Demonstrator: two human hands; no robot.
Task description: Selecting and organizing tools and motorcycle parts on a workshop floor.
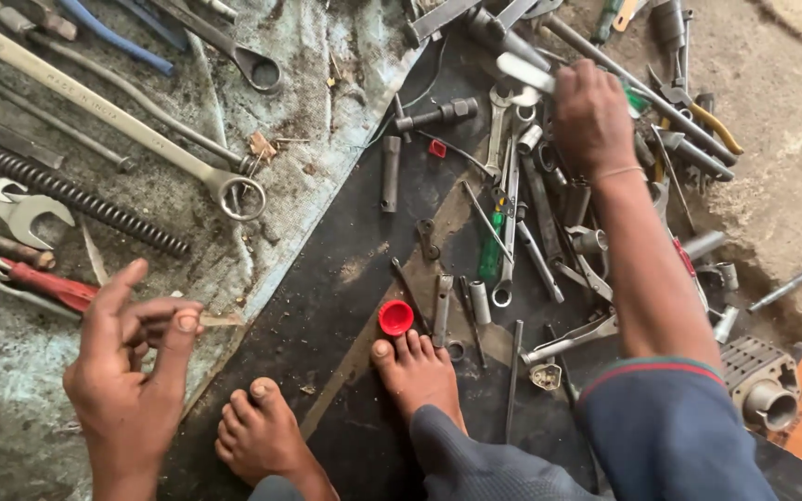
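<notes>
- Head view: right hand is closing on a silvery tool atop the tool pile.
- Left hand is hovering empty, fingers loosely curled.
- Tugging could be scattering neighbouring spanners onto bare feet.

I'm squatting on a black rubber mat on the dirt floor, with a grimy grey sheet beside it. Spanners, a long spring and a red cap are scattered all over them.
</notes>
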